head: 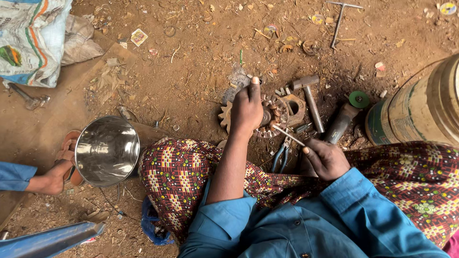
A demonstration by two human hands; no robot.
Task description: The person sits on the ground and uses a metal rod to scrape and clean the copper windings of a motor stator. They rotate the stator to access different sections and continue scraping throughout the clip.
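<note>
- Nearest cam: blue shirt [306,229] at 6 o'clock, sleeves rolled; patterned cloth [177,172] over both knees, spreading to 3 o'clock.
- Right hand [326,160], just right of centre: fingers curled tight round a thin metal rod [288,135]; rod slants up-left, tip touching the round coil part.
- Blue-handled pliers [282,158] on the dirt btwn the two forearms, just below the rod.
- Left hand [246,110], centre: palm down, fingers closed over the left side of the coil part, thumb pointing up to 12 o'clock.
- Round coil part [273,114]: on the ground at centre, copper windings in a ring, toothed edge showing left of the hand; partly hidden by the hand.
- Square metal plate w/ hole [294,107] touching the coil part at its 3 o'clock.
- Hammer [310,98] just beside the plate, head toward 12, handle toward 5.
- Grinder w/ green disc [348,115] right of hammer; big drum [420,110] at 3 o'clock edge.
- Steel bucket [107,150] at 9 o'clock, lying tilted, mouth to cam; another person's foot in a sandal [57,174] beside it.
- Far: T-shaped wrench [340,19] at 1 o'clock; woven sack [31,38] at 10–11 o'clock; scrap bits scattered on the dirt.
</note>
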